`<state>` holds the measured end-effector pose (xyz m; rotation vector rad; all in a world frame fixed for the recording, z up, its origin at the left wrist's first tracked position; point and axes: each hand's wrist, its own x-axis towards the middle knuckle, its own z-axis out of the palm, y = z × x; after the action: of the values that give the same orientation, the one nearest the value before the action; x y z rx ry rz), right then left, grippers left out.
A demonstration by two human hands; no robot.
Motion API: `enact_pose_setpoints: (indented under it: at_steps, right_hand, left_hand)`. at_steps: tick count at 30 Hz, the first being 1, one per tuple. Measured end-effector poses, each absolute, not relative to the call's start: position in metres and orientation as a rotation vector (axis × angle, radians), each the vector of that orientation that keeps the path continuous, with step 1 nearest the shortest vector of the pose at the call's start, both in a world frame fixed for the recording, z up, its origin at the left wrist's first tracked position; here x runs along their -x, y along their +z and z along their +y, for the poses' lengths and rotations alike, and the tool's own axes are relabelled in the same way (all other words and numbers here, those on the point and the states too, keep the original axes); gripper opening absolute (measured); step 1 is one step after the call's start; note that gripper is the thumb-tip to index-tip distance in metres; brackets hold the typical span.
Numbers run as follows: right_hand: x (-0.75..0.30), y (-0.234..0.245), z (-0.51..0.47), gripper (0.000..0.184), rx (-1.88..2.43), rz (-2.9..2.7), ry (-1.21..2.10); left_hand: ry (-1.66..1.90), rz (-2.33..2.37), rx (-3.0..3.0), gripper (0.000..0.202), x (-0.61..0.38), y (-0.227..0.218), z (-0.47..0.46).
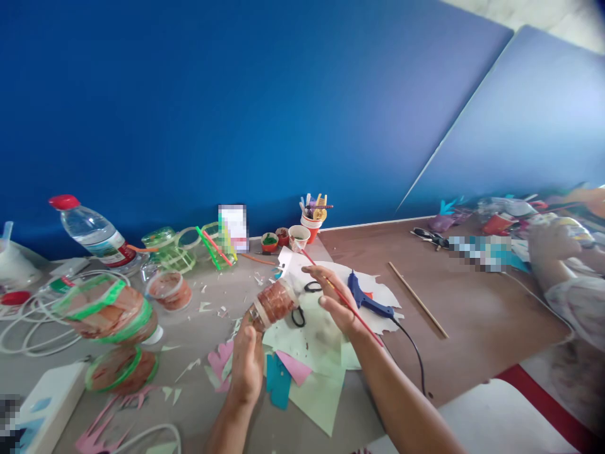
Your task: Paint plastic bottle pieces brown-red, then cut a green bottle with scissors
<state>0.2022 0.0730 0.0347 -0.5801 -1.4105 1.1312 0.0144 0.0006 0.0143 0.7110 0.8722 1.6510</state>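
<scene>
In my left hand (249, 356) is a clear plastic bottle piece (275, 304) smeared with brown paint, held tilted above the papers. My right hand (333, 299) grips a thin red paintbrush (363, 325), its far end pointing at a white paper cup (299, 237); I cannot tell whether the tip is inside. Small cups of green paint (269, 242) and red-brown paint (282, 237) stand beside that cup. Partly hidden behind the bottle piece, black scissor handles (298, 317) rest on the paper.
A blue glue gun (371, 302) with its cord lies right of my hand, near a wooden stick (418, 299). Brown-painted plastic pieces with green tape (111, 309) and a water bottle (101, 236) stand left. Paper scraps (278, 381) lie in front. Another person's hand (548, 243) is far right.
</scene>
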Motion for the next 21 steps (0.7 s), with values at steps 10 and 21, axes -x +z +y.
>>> enact_pose_setpoints:
  at_steps: [10,21]
  right_hand:
    - [-0.195,0.046,0.06,0.04,0.474,-1.233,1.368]
    - [-0.196,0.047,0.062,0.041,0.482,-1.308,1.316]
  left_hand:
    - [1.719,1.198,-0.861,0.061,-0.005,-0.001,-0.006]
    - [1.617,1.382,-1.329,0.07,-0.002,-0.002,-0.005]
